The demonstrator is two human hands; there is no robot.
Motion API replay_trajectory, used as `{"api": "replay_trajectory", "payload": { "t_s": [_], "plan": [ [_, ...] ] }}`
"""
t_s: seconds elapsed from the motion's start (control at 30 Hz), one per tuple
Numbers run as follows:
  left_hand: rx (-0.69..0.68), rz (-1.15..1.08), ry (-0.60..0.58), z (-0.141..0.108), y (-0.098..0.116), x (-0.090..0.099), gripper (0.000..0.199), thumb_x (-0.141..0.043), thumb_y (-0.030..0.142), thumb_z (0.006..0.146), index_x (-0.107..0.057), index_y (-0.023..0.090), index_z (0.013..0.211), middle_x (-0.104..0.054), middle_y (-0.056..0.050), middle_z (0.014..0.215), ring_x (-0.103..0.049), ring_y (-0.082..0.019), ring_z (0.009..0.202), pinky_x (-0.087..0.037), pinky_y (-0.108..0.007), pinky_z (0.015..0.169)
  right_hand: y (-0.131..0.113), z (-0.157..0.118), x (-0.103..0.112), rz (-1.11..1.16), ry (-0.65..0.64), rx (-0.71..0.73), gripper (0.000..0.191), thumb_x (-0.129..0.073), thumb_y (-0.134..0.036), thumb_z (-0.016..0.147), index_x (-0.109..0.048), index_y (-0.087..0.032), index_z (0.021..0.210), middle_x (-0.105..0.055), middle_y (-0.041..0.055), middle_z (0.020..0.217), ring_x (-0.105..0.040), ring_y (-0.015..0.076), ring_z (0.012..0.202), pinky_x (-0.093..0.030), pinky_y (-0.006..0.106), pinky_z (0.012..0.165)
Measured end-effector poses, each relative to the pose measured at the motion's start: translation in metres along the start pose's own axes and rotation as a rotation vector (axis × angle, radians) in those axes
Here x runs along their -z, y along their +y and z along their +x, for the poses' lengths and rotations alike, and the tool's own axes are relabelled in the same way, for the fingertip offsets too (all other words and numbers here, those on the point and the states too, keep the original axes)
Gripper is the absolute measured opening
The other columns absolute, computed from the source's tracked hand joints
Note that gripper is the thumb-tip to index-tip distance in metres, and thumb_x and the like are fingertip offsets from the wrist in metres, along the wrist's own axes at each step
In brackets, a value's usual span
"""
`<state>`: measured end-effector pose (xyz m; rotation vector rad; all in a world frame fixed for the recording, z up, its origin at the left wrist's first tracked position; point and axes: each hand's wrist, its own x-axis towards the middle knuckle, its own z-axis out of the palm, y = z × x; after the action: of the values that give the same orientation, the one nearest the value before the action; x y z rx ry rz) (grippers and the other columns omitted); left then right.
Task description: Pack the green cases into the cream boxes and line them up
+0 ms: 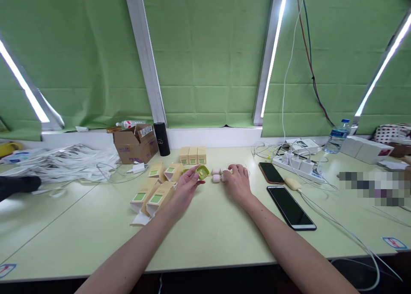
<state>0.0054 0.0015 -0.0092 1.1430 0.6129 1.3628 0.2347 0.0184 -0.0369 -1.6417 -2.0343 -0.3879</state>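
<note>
My left hand (188, 186) is closed on a small green case (202, 172), pinched between thumb and fingers. The case is tilted with its hollow inside facing up, and another bit of green shows behind the fingers. To its right lie several small pale pink cases (216, 178) with rounded corners, close together on the table. My right hand (238, 183) is over the right end of this group, its fingers curled down on one pale pink case (225, 175). The fingers partly hide that piece. Several opened cardboard boxes (160, 196) with green labels lie left of my left hand.
Small closed boxes (192, 155) stand in a row behind my hands. A brown carton (136, 144) and a black bottle (161, 139) are at the back left, near piled white cables (73, 163). Two phones (291, 207), a power strip (298, 167) and loose cables lie to the right.
</note>
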Motion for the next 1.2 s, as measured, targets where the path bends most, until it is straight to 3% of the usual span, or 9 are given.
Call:
{"api": "replay_trajectory", "payload": {
  "t_s": [0.17,0.27,0.37,0.43,0.53,0.67,0.8,0.97,1.2],
  "plan": [
    [-0.006,0.015,0.012,0.001,0.001,-0.001,0.048,-0.086,0.042,0.083,-0.074,0.02,0.124,-0.073,-0.01,0.122,-0.067,-0.019,0.101,-0.055,-0.032,0.089,0.002,0.002,-0.005,0.023,0.005,-0.001,0.022,-0.064,-0.013,0.09,-0.078,-0.021,0.106,-0.063,0.0148,0.125,-0.044,0.0321,0.12,-0.032,0.045,0.1],
    [-0.028,0.019,0.03,0.002,0.001,-0.001,0.049,-0.087,0.041,0.081,-0.074,0.02,0.123,-0.073,-0.01,0.124,-0.067,-0.02,0.102,-0.055,-0.032,0.088,0.003,0.003,-0.004,0.212,0.083,-0.111,0.023,-0.067,-0.019,0.089,-0.076,-0.02,0.109,-0.065,0.0146,0.124,-0.046,0.0335,0.119,-0.035,0.047,0.1],
    [-0.05,0.02,0.044,0.003,0.0,0.0,0.047,-0.087,0.041,0.082,-0.074,0.021,0.123,-0.073,-0.009,0.125,-0.067,-0.02,0.104,-0.055,-0.032,0.088,0.002,0.006,-0.001,0.625,0.2,-0.257,0.024,-0.067,-0.034,0.089,-0.074,-0.021,0.107,-0.067,0.0133,0.119,-0.052,0.0329,0.114,-0.04,0.046,0.096],
    [-0.059,0.02,0.049,0.004,-0.001,0.002,0.047,-0.087,0.041,0.082,-0.074,0.021,0.123,-0.073,-0.009,0.123,-0.067,-0.02,0.104,-0.055,-0.032,0.088,-0.002,0.007,0.001,1.016,0.197,-0.298,0.031,-0.066,-0.046,0.089,-0.073,-0.021,0.104,-0.069,0.0116,0.113,-0.058,0.0295,0.104,-0.045,0.042,0.088],
    [-0.063,0.016,0.06,0.005,-0.003,0.003,0.048,-0.087,0.042,0.081,-0.074,0.022,0.123,-0.073,-0.008,0.123,-0.067,-0.02,0.103,-0.056,-0.032,0.087,-0.012,0.006,0.007,1.522,0.1,-0.306,0.039,-0.073,-0.057,0.084,-0.074,-0.022,0.1,-0.072,0.0072,0.099,-0.06,0.0231,0.088,-0.045,0.034,0.075],
    [-0.053,0.034,0.062,0.002,0.0,0.0,0.046,-0.086,0.041,0.083,-0.074,0.021,0.123,-0.072,-0.009,0.125,-0.067,-0.021,0.106,-0.056,-0.032,0.088,-0.027,0.001,0.018,1.845,-0.049,-0.292,0.039,-0.084,-0.056,0.078,-0.077,-0.022,0.096,-0.072,0.0058,0.095,-0.061,0.0192,0.081,-0.044,0.031,0.067],
    [-0.048,0.058,0.061,0.001,0.003,-0.002,0.046,-0.086,0.044,0.082,-0.075,0.021,0.121,-0.073,-0.009,0.123,-0.067,-0.021,0.105,-0.055,-0.032,0.089,-0.034,-0.004,0.029,1.988,-0.167,-0.26,0.039,-0.088,-0.051,0.077,-0.076,-0.021,0.098,-0.076,0.0097,0.106,-0.065,0.0205,0.086,-0.048,0.033,0.071],
    [-0.042,0.096,0.065,0.0,0.004,-0.003,0.05,-0.087,0.048,0.081,-0.075,0.021,0.121,-0.073,-0.009,0.122,-0.067,-0.021,0.104,-0.055,-0.033,0.088,-0.034,-0.005,0.033,2.022,-0.162,-0.276,0.043,-0.096,-0.039,0.069,-0.073,-0.024,0.101,-0.079,0.0075,0.101,-0.069,0.022,0.09,-0.049,0.033,0.073],
    [-0.053,0.143,0.055,-0.004,0.009,-0.008,0.049,-0.086,0.047,0.081,-0.075,0.022,0.122,-0.073,-0.007,0.113,-0.065,-0.02,0.102,-0.055,-0.032,0.089,-0.037,-0.006,0.035,1.971,-0.153,-0.23,0.043,-0.096,-0.034,0.064,-0.073,-0.025,0.099,-0.072,0.0018,0.094,-0.063,0.0173,0.084,-0.051,0.03,0.072]
  ]
}}
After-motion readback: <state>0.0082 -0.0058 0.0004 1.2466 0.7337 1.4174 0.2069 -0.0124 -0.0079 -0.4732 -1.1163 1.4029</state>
